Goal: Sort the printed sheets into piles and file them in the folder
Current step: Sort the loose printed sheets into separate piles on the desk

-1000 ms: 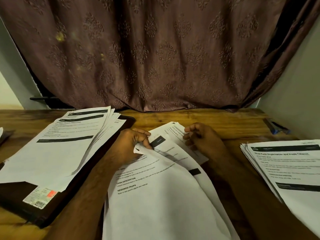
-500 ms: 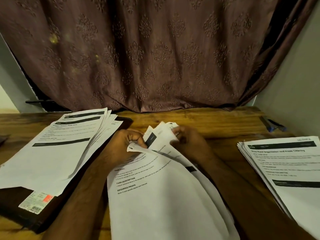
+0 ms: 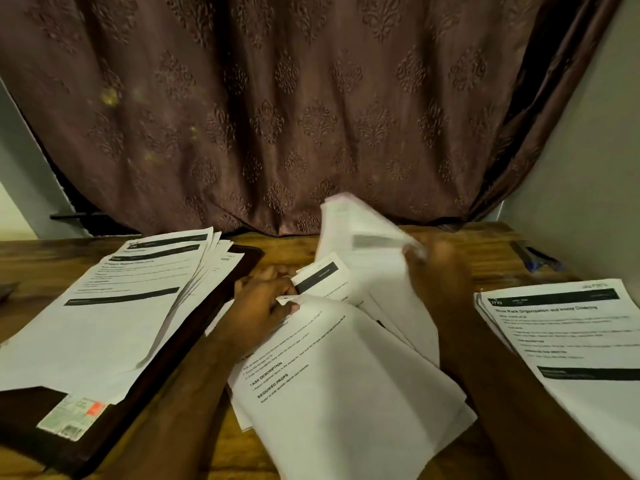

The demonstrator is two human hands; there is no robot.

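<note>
A person sits at a wooden surface (image 3: 287, 244) with printed sheets spread across it. The right hand (image 3: 434, 271) pinches the top edge of a lifted sheet (image 3: 349, 230), which rises off the middle stack and curls up toward the curtain (image 3: 277, 98); this sheet and the hand are blurred, so the print on it cannot be read. The left hand (image 3: 263, 303) has its grip closed on the upper corner of the middle stack (image 3: 346, 375), thumb and fingers curled round the paper edges (a small card-like corner with a dark band pokes out just above the knuckles). The top page of that stack shows the headings "TASK DESCRIPTION" and "REQUIRED PROPS".

To the left, a fanned left pile (image 3: 114, 306) of sheets with dark header bars lies on top of a dark brown folder (image 3: 138, 403), which is open flat; a label with a barcode and a red patch sits at the folder's near corner. To the right, well apart from the middle stack, a right pile (image 3: 568, 341) rests on the surface, its top page bearing a dark header bar and a title about rack organization. Beyond that pile, near the wall, a blue pen (image 3: 533, 263) lies on the surface.
</note>
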